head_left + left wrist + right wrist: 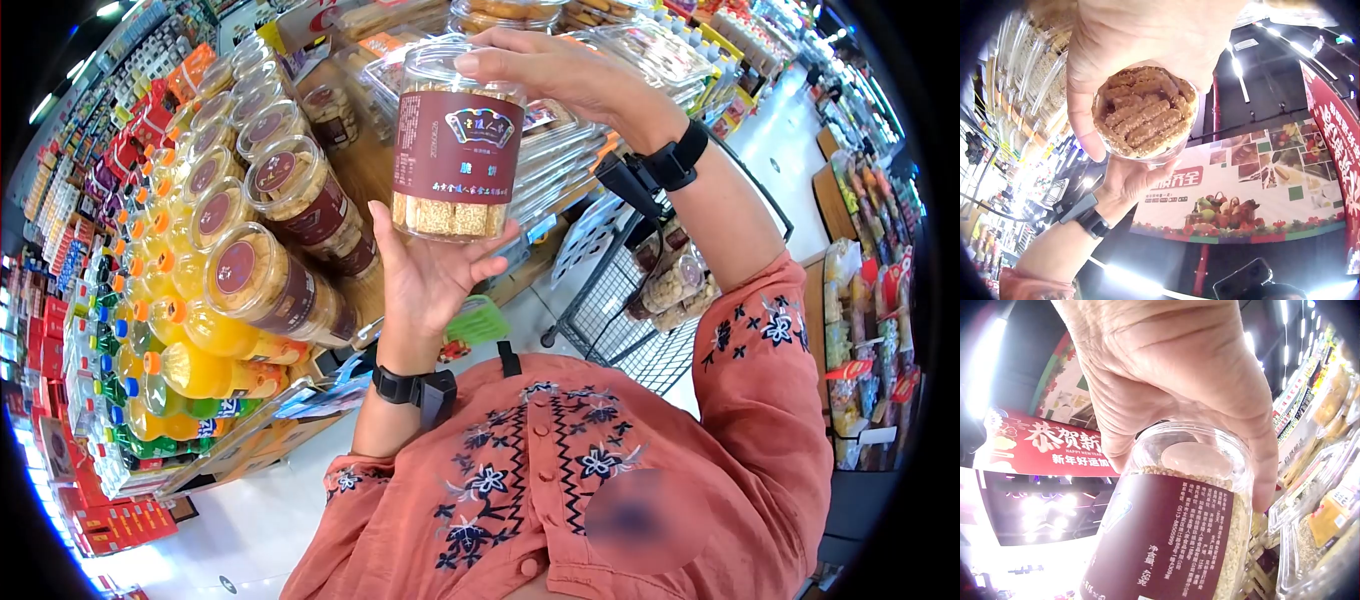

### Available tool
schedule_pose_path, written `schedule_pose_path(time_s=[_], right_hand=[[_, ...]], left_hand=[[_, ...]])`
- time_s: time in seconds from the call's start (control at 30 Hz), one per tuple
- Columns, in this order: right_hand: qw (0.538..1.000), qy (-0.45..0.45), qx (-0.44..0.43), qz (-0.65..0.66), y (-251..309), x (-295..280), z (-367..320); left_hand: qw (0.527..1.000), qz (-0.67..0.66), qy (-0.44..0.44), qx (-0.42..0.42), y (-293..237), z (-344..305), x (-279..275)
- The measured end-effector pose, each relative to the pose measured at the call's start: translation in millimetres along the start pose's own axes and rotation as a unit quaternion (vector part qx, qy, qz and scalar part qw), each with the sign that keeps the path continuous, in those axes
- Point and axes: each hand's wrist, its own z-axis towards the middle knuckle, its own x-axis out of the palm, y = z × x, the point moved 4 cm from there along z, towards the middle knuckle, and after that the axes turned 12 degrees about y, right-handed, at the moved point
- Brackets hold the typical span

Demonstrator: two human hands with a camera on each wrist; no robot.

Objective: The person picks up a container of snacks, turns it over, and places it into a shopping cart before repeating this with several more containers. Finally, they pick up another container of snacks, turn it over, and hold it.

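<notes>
A clear plastic jar of sesame-coated biscuit sticks (456,150), with a wide maroon label, stands upright in front of the chest between both hands. From above, the right hand (555,75) grips its lid end; the right wrist view has fingers down both sides of the clear top (1188,447). Under the jar, the left hand (432,285) holds the base, thumb on one side and fingers on the other. Through the bottom, packed brown sticks (1147,115) show in the left wrist view.
Similar jars (285,185) stand stacked in rows on the display at left, beside orange drink bottles (200,365). Flat clear packs (560,165) lie behind the held jar. A wire shopping cart (640,340) with packaged goods stands at right.
</notes>
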Motion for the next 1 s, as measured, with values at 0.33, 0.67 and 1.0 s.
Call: schedule_pose_path(time_s=[0.33, 0.67, 1.0], right_hand=[[1.000, -0.002, -0.001, -0.016, 0.0, 14.1, 12.3], [1.000, -0.007, 0.013, -0.003, -2.0, 37.4, 26.5], [0.999, 0.013, 0.029, 0.016, -9.4, 50.2, 38.9]], left_hand=[[1.000, -0.002, -0.009, -0.008, -13.5, -13.7, -2.1], [0.999, 0.015, -0.036, -0.016, -28.6, -29.8, -16.6], [0.998, 0.012, -0.056, -0.020, -35.9, -42.4, -24.8]])
